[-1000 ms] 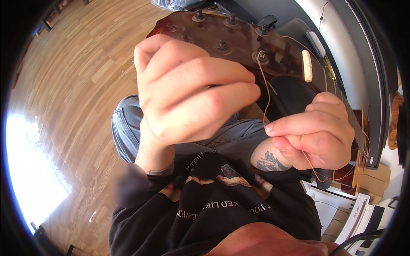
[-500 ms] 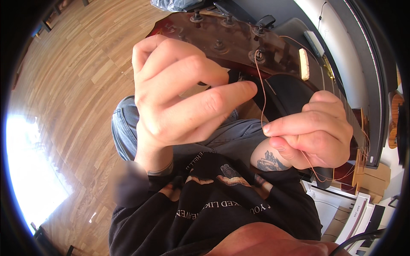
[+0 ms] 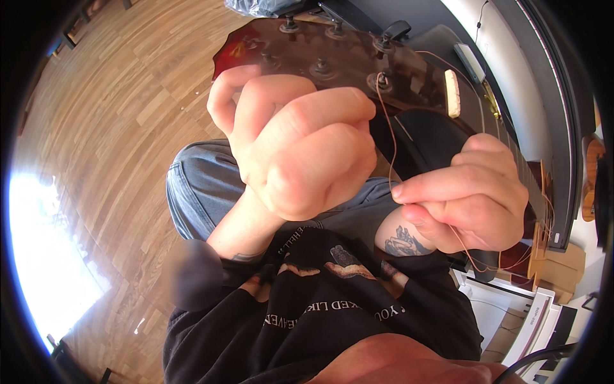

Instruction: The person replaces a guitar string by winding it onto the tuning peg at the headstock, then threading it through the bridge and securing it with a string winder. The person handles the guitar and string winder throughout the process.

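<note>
A dark, glossy guitar headstock (image 3: 416, 80) with several tuning posts lies beyond my hands. A thin copper-coloured guitar string (image 3: 393, 137) runs from the tuning post (image 3: 380, 80) nearest my right hand. Thumb and index finger of my right hand (image 3: 470, 198) pinch that string, and its loose length trails past the palm. My left hand (image 3: 304, 144) is closed at the near edge of the headstock, fingers curled and knuckles up. Whatever it grips is hidden behind those fingers. The cream nut (image 3: 453, 94) stands at the neck end of the headstock.
My jeans-clad leg (image 3: 201, 182) is under the left hand, with wooden floor (image 3: 121, 128) to the left. A keyboard (image 3: 543, 64) stands along the right. A cardboard box (image 3: 561, 272) and a white unit (image 3: 531, 320) sit at the lower right.
My left hand has turned, its fingers curling in and its knuckles rolling upward. More of the headstock's far-left end shows. The right hand keeps its pinch on the string, almost still.
</note>
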The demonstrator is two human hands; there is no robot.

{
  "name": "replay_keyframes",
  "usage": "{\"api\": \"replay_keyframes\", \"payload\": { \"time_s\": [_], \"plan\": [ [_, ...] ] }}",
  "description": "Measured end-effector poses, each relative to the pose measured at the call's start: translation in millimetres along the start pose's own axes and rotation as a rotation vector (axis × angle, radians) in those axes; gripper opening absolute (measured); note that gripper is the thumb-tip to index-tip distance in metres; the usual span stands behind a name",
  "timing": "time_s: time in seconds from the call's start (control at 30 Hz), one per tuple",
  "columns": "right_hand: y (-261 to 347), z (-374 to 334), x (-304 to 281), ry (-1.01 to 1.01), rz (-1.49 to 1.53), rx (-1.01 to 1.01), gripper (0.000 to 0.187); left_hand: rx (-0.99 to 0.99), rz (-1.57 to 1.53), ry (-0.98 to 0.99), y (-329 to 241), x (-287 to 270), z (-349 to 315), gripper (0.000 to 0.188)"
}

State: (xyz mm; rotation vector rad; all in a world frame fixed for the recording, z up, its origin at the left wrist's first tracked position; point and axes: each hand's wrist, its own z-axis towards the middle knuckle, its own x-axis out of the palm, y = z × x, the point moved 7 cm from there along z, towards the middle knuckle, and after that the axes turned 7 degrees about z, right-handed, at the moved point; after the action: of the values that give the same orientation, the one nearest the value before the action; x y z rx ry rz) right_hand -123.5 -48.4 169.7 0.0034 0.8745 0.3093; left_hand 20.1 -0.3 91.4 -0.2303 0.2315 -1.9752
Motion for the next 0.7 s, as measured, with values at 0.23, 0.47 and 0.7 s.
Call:
{"api": "replay_keyframes", "payload": {
  "time_s": [0.23,0.47,0.7],
  "plan": [
    [0,1,-1,-0.008,0.008,0.012,0.027,0.064,-0.081,-0.014,11,-2,-8,0.027],
    [-1,1,-1,0.032,0.006,0.012,0.027,-0.038,0.080,-0.002,-5,5,-2,0.025],
    [0,0,-1,0.015,0.016,0.003,0.027,-0.040,0.024,0.029,5,-6,-1,0.020]
  ]
}}
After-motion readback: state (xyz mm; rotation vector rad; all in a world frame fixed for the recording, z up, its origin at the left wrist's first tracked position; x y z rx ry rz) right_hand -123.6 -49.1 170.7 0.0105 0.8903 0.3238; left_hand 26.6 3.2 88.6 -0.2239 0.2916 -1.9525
